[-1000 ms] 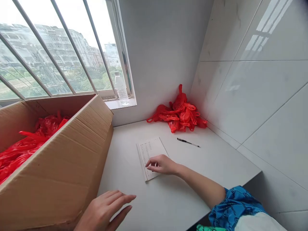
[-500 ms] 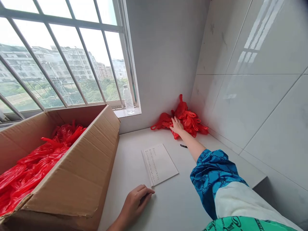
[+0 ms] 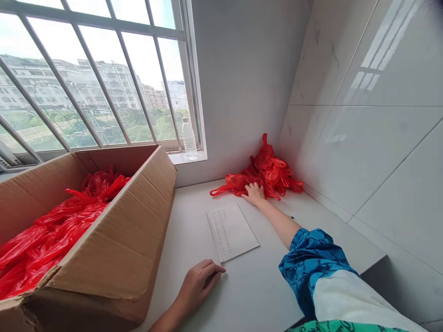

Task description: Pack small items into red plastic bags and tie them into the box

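Note:
My right hand (image 3: 254, 193) reaches to the far corner of the counter, its bent fingers pressed onto the front of a heap of red plastic bags (image 3: 273, 170). One bag (image 3: 235, 182) at the heap's left side lies under and beside those fingers, its handle loop stretched out to the left. Close to the counter's front, my left hand (image 3: 200, 281) rests on the surface, fingers loosely curled, thumb apart, with nothing visible in it. Just beyond its fingertips lies a notebook (image 3: 235, 233) with rows of small marks on its page.
On the left stands a large open cardboard box (image 3: 114, 235) with more red plastic bags (image 3: 58, 230) inside. A clear water bottle (image 3: 189, 140) stands on the sill of the barred window. Tiled wall (image 3: 387, 152) bounds the right side. A small black object (image 3: 292, 217) shows behind my right forearm.
My right hand has come down and nearer, its fingers now bent. The leftmost bag has shifted left and forward. The black object is now mostly covered by my forearm. My left hand stays put.

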`<action>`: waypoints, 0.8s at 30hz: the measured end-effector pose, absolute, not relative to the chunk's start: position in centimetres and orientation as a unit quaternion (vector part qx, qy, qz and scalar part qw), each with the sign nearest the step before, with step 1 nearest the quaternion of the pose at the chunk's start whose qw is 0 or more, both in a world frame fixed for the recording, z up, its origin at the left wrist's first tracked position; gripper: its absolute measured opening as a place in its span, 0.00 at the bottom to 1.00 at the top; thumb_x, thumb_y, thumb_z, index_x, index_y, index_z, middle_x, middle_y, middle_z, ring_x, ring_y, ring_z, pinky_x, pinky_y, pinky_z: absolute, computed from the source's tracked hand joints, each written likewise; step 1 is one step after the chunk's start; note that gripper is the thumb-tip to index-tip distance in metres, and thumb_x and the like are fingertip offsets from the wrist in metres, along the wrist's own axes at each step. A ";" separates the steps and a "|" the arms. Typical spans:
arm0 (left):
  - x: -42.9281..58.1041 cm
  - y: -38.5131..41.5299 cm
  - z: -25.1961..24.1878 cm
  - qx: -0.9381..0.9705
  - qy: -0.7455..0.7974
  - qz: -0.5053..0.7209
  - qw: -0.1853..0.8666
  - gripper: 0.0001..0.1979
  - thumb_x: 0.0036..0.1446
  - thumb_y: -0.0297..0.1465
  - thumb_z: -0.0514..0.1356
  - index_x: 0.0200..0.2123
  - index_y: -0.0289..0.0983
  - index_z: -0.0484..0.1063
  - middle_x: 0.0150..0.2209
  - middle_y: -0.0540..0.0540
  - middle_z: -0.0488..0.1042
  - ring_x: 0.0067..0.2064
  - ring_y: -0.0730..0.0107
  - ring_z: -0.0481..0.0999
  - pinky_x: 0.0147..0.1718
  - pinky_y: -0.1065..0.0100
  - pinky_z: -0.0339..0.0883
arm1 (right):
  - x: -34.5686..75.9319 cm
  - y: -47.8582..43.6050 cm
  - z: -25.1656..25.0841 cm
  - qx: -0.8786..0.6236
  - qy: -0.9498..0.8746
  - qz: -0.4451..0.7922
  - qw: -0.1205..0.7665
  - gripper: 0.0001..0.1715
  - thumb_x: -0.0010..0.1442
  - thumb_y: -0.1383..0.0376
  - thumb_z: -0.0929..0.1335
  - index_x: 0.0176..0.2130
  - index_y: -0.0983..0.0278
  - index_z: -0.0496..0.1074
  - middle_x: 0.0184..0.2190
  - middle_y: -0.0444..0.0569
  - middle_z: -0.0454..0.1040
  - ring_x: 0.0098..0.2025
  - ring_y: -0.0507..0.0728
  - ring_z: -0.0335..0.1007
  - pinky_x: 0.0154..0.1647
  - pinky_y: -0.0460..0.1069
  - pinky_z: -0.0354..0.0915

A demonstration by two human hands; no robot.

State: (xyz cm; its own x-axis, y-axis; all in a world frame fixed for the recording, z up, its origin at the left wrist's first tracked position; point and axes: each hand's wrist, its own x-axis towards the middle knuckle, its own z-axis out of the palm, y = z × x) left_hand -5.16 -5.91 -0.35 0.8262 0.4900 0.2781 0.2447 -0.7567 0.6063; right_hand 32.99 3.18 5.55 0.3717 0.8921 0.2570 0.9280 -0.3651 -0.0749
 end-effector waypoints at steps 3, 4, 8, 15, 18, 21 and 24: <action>-5.1 -5.9 -0.5 0.910 0.203 0.219 0.287 0.13 0.68 0.34 0.51 0.43 0.43 0.76 0.36 0.47 0.76 0.34 0.70 0.74 0.33 0.72 0.62 | 33.5 2.8 6.1 -0.822 -0.553 -0.065 0.119 0.25 0.63 0.48 0.66 0.53 0.60 0.72 0.54 0.58 0.70 0.60 0.68 0.56 0.60 0.65 0.52; -5.1 -6.0 -0.5 0.909 0.203 0.220 0.288 0.13 0.68 0.34 0.51 0.43 0.43 0.77 0.36 0.48 0.76 0.34 0.70 0.74 0.33 0.72 0.62 | 33.7 2.8 6.3 -0.823 -0.551 -0.055 0.126 0.26 0.62 0.47 0.66 0.51 0.60 0.73 0.54 0.58 0.71 0.60 0.68 0.57 0.59 0.65 0.53; -5.0 -6.2 -0.3 0.907 0.204 0.222 0.295 0.13 0.68 0.34 0.52 0.43 0.43 0.77 0.36 0.48 0.76 0.35 0.70 0.74 0.34 0.72 0.62 | 33.8 3.0 7.7 -0.826 -0.536 -0.029 0.173 0.21 0.56 0.48 0.71 0.41 0.60 0.76 0.49 0.56 0.74 0.56 0.69 0.63 0.59 0.66 0.53; -5.2 -6.2 -0.2 0.901 0.208 0.218 0.312 0.13 0.68 0.34 0.52 0.44 0.43 0.77 0.36 0.48 0.76 0.36 0.70 0.74 0.34 0.72 0.62 | 31.3 1.9 12.6 -0.769 -0.522 -0.073 0.361 0.13 0.65 0.55 0.63 0.39 0.60 0.71 0.44 0.49 0.76 0.51 0.62 0.68 0.61 0.64 0.53; -5.1 -6.3 -0.1 0.899 0.214 0.215 0.315 0.13 0.68 0.34 0.52 0.44 0.43 0.77 0.36 0.48 0.76 0.36 0.70 0.74 0.34 0.72 0.62 | 29.9 0.6 14.5 -0.712 -0.554 -0.050 0.428 0.19 0.67 0.49 0.59 0.41 0.59 0.69 0.42 0.47 0.77 0.45 0.57 0.71 0.52 0.54 0.64; -5.0 -6.4 0.1 0.897 0.218 0.214 0.321 0.14 0.68 0.35 0.52 0.44 0.44 0.77 0.35 0.48 0.75 0.35 0.71 0.73 0.34 0.72 0.62 | 28.7 -0.8 14.7 -0.666 -0.583 0.001 0.465 0.24 0.66 0.45 0.58 0.41 0.60 0.69 0.40 0.46 0.77 0.41 0.55 0.73 0.43 0.49 0.68; -5.0 -6.6 0.4 0.894 0.221 0.208 0.328 0.14 0.68 0.36 0.52 0.44 0.43 0.78 0.35 0.48 0.75 0.35 0.70 0.73 0.34 0.71 0.62 | 28.0 -2.4 12.9 -0.632 -0.603 0.086 0.478 0.24 0.65 0.45 0.60 0.39 0.60 0.71 0.36 0.45 0.78 0.37 0.55 0.73 0.38 0.49 0.69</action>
